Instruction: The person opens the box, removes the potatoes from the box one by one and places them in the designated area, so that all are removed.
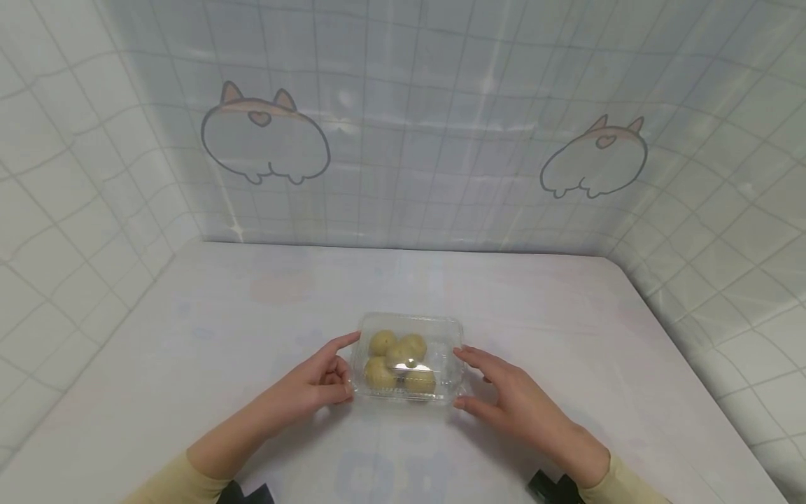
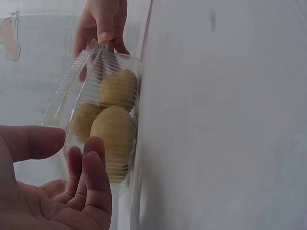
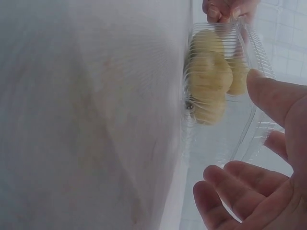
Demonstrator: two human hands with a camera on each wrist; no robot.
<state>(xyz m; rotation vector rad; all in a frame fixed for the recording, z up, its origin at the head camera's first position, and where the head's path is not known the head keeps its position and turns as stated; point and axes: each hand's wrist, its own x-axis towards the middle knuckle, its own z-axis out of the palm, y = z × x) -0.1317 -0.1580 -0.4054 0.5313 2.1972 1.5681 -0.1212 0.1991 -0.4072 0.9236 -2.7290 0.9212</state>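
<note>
A clear plastic clamshell box (image 1: 443, 336) rests on the table with its lid down over the tray. Inside it are several round yellowish pieces that look like small potatoes (image 2: 112, 132), gathered toward its left. At the box's left end is my left hand (image 1: 321, 381), its index finger and thumb straight, at the back and front corners, the other fingers bent in. My right hand (image 1: 513, 392) is at the right end with fingers spread, index fingertip at the rim and thumb by the front corner. The right wrist view shows a gap between its thumb and fingers.
The white table (image 1: 302, 287) carries faint printed patterns. Tile-patterned sheeting (image 1: 434, 140) with cartoon animal drawings (image 1: 267, 140) stands behind it, and similar sheeting lines both sides. Dark devices (image 1: 557, 486) show near both sleeves.
</note>
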